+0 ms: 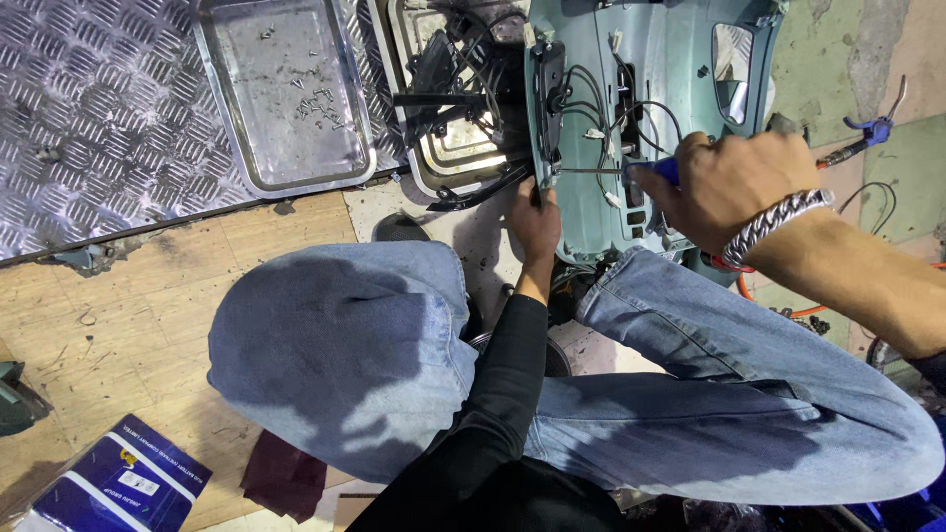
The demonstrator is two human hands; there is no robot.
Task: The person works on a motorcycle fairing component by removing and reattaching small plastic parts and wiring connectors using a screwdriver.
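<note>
Here right hand (729,187) clamped on blue-handled screwdriver (631,171), shaft level, tip at pale green panel (660,99) edge; left hand (537,222) pinches that edge, apparently steadying it. Screws wait in steel tray (222,89).

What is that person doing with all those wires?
A person in blue jeans crouches in front of a pale green body panel with black wires running over it. Their right hand holds a blue-handled screwdriver with its shaft pointing sideways at the panel's edge. Their left hand steadies that edge from below. On the floor nearby lies a metal tray with a few small screws in it.
</note>
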